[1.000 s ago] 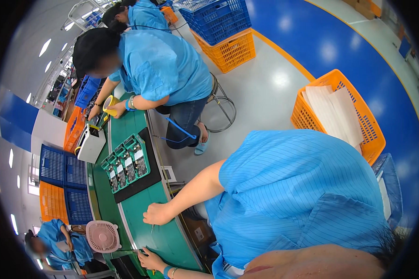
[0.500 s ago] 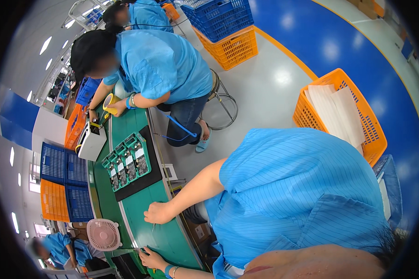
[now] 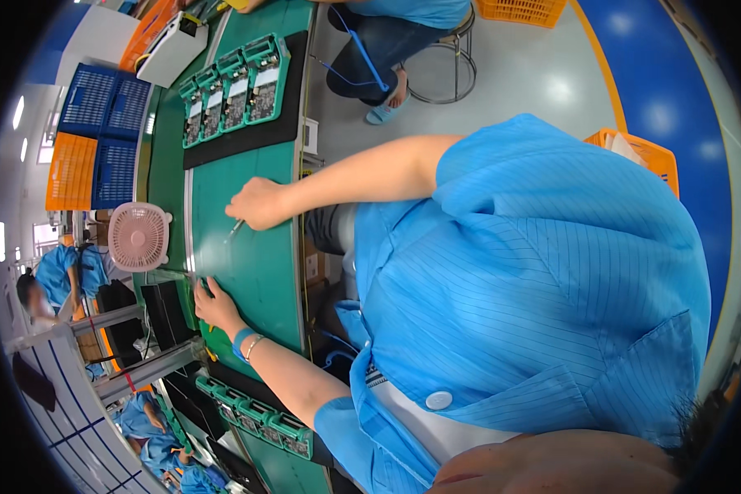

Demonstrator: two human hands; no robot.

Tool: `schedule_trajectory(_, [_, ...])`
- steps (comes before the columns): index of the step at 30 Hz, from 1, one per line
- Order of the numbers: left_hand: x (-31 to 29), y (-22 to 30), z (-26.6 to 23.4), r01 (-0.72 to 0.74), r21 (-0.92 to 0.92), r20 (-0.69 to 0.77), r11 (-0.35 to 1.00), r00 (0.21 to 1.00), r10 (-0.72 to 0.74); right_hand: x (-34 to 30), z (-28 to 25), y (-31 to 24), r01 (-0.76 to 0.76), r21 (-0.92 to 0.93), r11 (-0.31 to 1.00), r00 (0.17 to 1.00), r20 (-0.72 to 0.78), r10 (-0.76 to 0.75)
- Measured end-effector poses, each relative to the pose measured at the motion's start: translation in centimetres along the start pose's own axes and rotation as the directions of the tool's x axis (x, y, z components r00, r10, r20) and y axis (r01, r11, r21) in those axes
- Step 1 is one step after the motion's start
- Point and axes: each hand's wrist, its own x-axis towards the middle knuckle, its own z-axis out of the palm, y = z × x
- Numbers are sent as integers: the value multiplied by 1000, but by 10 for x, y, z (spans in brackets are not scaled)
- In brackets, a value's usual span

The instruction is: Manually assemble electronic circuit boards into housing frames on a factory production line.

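Note:
My right hand (image 3: 259, 203) is closed over the green bench (image 3: 251, 272). From its fingers a thin silver tool (image 3: 235, 230) points down at the surface; its exact kind is too small to tell. My left hand (image 3: 216, 308) rests at the bench's far rail, thumb and fingers apart, with nothing visible in it. A blue wrist strap (image 3: 243, 337) and a bracelet circle that wrist. Beyond my right hand, a green tray of circuit boards (image 3: 237, 90) lies on a black mat (image 3: 247, 145).
A pink fan (image 3: 138, 237) stands across the rail. More boards in green holders (image 3: 255, 420) lie beside my left forearm. A co-worker sits on a stool (image 3: 449, 70) past the mat, near a white box (image 3: 173, 51). Blue and orange crates (image 3: 72, 171) are stacked beyond the bench.
The view has swung, so the bench and boards appear higher and more holders show past my left arm. Both hands stay at about the same spots on the bench.

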Motion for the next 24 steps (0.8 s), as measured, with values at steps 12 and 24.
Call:
schedule_trajectory(12, [-6, -2, -8, -6, 33, 59, 999, 998, 4, 11, 6, 22, -32, 383, 923, 997, -53, 56])
schedule_trajectory(24, [-39, 29, -34, -42, 15, -50, 999, 998, 42, 2, 8, 24, -25, 386, 922, 998, -44, 45])
